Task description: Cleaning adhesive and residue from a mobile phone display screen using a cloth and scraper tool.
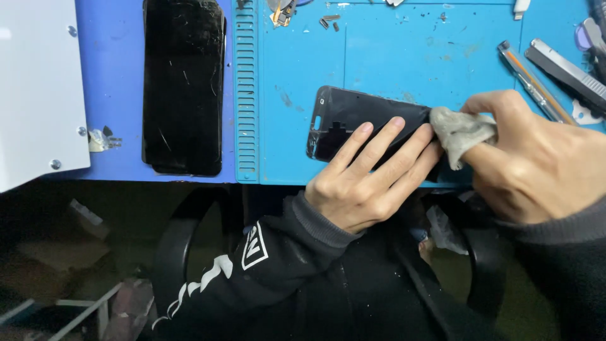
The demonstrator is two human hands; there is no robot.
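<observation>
Carefully, we press our flat, open left hand point(363, 180) on the black rectangular phone screen panel point(353, 123) while our right hand point(536, 158) pinches the grey crumpled cloth point(457, 132) against its edge, wiping gently.

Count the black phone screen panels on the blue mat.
2. A large cracked panel lies at the left; a smaller panel lies under the left hand, beside the right hand holding a grey cloth.

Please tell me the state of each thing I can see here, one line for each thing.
Small phone screen: flat on the blue mat, pressed down.
Left hand: fingers flat on the small screen.
Right hand: pinching a grey cloth against the screen's edge.
Large black panel: lying flat, scratched, untouched.
Metal tools: lying loose at the mat's right edge.
</observation>
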